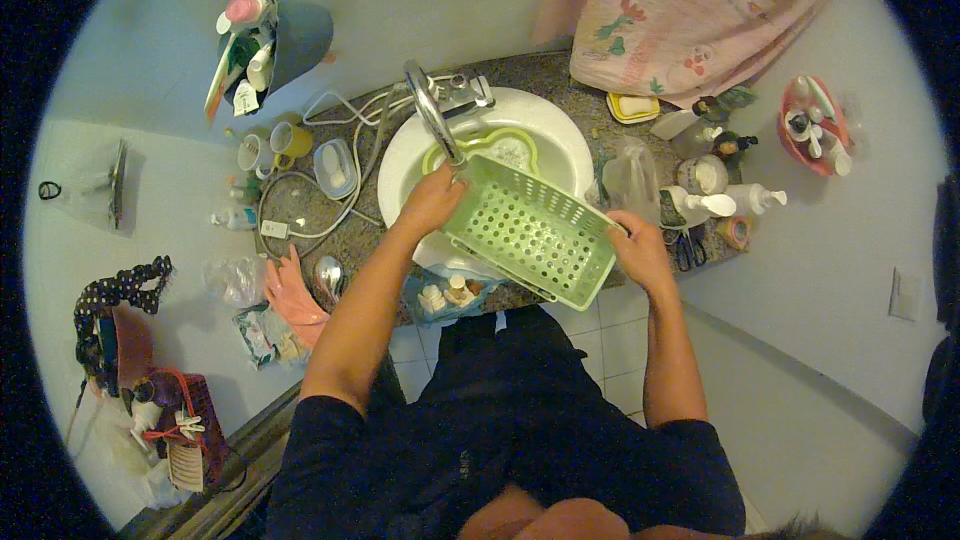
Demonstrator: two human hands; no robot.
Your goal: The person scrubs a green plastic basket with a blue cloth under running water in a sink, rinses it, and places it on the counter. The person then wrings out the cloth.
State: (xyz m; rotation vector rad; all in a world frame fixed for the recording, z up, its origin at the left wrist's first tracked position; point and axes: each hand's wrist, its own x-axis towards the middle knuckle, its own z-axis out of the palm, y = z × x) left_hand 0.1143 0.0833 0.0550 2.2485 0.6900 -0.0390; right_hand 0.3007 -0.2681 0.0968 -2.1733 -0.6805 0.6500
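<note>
A pale green perforated plastic basket is held tilted over the front of a white washbasin. My left hand grips its left end, close under the spout of a chrome faucet. At the opposite end, my right hand has hold of the short side by the rim. Behind the basket, a yellow-green scalloped basin sits in the sink, with what looks like foamy water in it. Part of that basin is hidden by the basket.
Left on the granite counter stand mugs, a soap box, a coiled hose and a pink rubber glove. Several pump bottles and scissors crowd the right. A blue plastic bag lies at the front edge.
</note>
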